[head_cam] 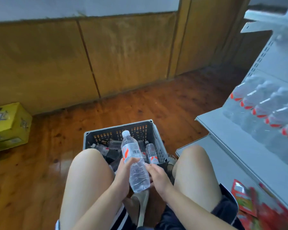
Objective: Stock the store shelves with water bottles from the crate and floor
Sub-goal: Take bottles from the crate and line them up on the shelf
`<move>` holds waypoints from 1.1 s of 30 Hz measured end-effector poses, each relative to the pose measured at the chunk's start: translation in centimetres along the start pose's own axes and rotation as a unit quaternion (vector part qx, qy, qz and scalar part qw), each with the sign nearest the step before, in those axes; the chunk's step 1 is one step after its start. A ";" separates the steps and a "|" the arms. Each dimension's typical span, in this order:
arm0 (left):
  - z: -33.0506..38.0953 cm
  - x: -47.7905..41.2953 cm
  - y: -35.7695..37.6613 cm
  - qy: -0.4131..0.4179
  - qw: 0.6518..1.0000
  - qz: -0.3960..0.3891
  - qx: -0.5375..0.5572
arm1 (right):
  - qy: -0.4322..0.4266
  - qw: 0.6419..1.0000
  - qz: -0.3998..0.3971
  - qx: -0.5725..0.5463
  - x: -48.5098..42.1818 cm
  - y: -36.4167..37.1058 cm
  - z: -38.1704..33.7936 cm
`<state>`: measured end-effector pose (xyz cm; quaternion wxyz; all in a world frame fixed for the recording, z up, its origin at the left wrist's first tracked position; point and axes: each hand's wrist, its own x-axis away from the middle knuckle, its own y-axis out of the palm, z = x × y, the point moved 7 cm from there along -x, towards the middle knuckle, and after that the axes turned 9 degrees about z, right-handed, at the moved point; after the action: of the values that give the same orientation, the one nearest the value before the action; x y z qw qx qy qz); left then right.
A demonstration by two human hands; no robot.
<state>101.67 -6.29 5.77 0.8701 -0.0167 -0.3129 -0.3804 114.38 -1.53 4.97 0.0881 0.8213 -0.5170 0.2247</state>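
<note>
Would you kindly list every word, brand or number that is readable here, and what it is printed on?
Nothing can be quoted.
On the held bottle: barcode and red mark; lettering too small.
On the yellow box: dark print, blurred.
On the shelf bottles: red labels, blurred.
On the red packets: blurred.
</note>
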 end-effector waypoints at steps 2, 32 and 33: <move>-0.8 -0.4 1.9 -0.027 0.999 -0.041 0.011 | 0.066 0.996 -0.006 -0.065 0.6 -0.8 1.0; -14.8 10.8 27.1 -0.010 0.865 -0.406 -0.294 | 0.062 0.858 0.507 -0.051 16.3 -22.7 11.4; -15.1 11.5 27.4 -0.008 0.857 -0.421 -0.298 | 0.064 0.855 0.514 -0.044 16.5 -22.9 11.9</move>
<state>134.04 1.59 5.77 0.5779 -0.1447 -0.1690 -0.7852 144.09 -9.10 4.08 0.0290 0.4181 -0.8679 0.2666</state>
